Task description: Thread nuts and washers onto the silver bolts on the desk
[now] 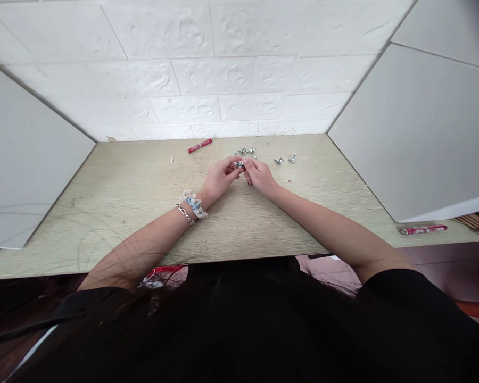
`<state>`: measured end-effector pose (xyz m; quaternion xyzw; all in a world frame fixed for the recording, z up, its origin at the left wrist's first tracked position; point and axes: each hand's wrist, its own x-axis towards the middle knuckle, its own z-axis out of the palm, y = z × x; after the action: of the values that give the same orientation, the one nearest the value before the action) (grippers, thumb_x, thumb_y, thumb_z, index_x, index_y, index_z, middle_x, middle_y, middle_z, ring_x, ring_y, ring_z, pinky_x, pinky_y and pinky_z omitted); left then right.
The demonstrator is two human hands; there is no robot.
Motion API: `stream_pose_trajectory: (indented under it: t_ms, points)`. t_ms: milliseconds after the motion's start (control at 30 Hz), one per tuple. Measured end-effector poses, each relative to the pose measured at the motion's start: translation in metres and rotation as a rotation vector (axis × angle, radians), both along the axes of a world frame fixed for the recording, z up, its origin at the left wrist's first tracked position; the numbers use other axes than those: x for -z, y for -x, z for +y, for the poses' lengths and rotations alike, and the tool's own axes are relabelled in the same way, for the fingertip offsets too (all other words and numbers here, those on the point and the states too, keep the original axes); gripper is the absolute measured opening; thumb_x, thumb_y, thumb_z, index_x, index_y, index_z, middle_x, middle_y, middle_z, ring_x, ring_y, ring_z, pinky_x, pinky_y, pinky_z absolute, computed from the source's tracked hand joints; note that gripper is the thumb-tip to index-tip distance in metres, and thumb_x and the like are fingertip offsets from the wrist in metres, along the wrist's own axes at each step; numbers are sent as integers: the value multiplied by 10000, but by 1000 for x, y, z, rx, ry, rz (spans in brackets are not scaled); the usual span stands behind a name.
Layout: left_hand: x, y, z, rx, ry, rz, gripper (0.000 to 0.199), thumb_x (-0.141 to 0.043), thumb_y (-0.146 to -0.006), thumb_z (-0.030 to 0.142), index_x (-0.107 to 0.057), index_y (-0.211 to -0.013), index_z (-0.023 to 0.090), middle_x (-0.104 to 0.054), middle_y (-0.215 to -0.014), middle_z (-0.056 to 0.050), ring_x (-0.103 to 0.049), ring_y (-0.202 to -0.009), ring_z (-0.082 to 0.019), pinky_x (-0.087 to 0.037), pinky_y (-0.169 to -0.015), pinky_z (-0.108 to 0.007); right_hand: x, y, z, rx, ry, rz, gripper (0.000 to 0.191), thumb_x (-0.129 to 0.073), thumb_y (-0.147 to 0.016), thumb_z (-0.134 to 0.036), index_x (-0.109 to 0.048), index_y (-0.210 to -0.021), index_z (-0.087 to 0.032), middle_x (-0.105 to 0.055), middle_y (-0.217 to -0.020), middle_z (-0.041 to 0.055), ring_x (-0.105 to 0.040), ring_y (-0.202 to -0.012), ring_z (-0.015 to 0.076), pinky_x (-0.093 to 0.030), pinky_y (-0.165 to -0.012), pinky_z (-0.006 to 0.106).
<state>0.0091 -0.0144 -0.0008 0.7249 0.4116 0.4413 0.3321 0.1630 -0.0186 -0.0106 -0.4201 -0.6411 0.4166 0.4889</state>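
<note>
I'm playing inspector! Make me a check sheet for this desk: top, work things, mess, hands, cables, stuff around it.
Surface: pale wood-grain tabletop, white scrap on it.
Job's things: small metal piece, partly covered; loose bolt-like pieces farther back, two more bolt-like pieces to the right.
Clutter: red tube near the back wall; another red tube beyond the right panel.
Hands: left hand and right hand together, both closed on the metal piece.
Cables: nothing seen on the tabletop.
Surroundings: back wall white, brick-patterned; left panel and right panel grey.
</note>
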Motion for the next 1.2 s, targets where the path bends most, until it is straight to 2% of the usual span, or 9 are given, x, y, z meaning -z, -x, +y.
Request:
stream_pose_trajectory:
  t_ms: [167, 300, 433, 533, 633, 833, 900, 1067, 1200]
  points:
    - [1, 1, 1, -25, -20, 9, 241, -638, -825, 198, -675, -1063, 184, -629, -709, 24, -571, -625, -74, -465, -632, -200, 3, 0, 1, -37, -19, 33, 461, -502, -850, -657, -488, -958, -209, -426, -547, -82, -382, -463, 77, -332, -476, 231]
    - [2, 1, 2, -16, -44, 19, 247, -626, -826, 189, -678, -1068, 183, -624, -697, 25, -572, -633, -73, -453, -614, -192, 2, 0, 0, -26, -10, 20, 378, -558, -855, -566, -502, -954, -206, -435, -547, -87, -373, -471, 73, -329, -487, 226]
    - [3, 1, 2, 8, -31, 7, 244, -637, -829, 194, -675, -1069, 174, -617, -697, 29, -574, -625, -68, -452, -622, -195, 0, 0, 0, -10, -20, -18, 481, -500, -843, -671, -512, -822, -191, -439, -548, -61, -396, -485, 76, -345, -495, 239]
    - [3, 0, 1, 22, -22, -4, 249, -654, -822, 191, -667, -1070, 172, -616, -706, 29, -586, -635, -70, -464, -641, -199, 2, 0, 2, 9, 14, -3, 581, -404, -820, -767, -448, -707, -199, -400, -516, -52, -393, -470, 80, -340, -479, 248]
    - [3, -1, 1, 20, -16, -18, 252, -659, -819, 187, -659, -1070, 165, -621, -712, 28, -592, -635, -69, -474, -649, -197, 4, 0, 3, 21, 50, 42, 572, -384, -831, -767, -424, -720, -207, -369, -500, -63, -368, -446, 80, -324, -457, 246]
    - [3, -1, 2, 17, -14, -19, 235, -638, -830, 164, -662, -1064, 162, -615, -697, 33, -588, -620, -65, -459, -634, -194, 2, 0, 0, -26, 9, 33, 420, -518, -864, -627, -475, -869, -210, -408, -539, -80, -343, -458, 74, -312, -465, 227]
    - [3, -1, 2, 22, -11, -16, 235, -635, -832, 158, -662, -1066, 161, -612, -693, 34, -584, -617, -65, -457, -639, -198, 2, 0, 1, -33, 1, 35, 454, -505, -851, -661, -481, -867, -208, -411, -539, -75, -351, -465, 76, -317, -467, 228]
    - [2, -2, 0, 34, -10, -9, 235, -643, -827, 166, -662, -1061, 158, -620, -706, 30, -590, -630, -71, -459, -651, -206, 6, 0, 4, -18, 20, 31, 611, -412, -780, -805, -447, -722, -198, -395, -543, -48, -381, -486, 78, -328, -466, 240]
    - [1, -1, 0, 32, -7, -23, 234, -644, -823, 167, -659, -1056, 158, -623, -714, 29, -589, -630, -70, -465, -656, -207, 5, 0, 3, 0, 24, 43, 595, -392, -809, -787, -443, -727, -200, -390, -537, -51, -381, -479, 79, -328, -468, 242]
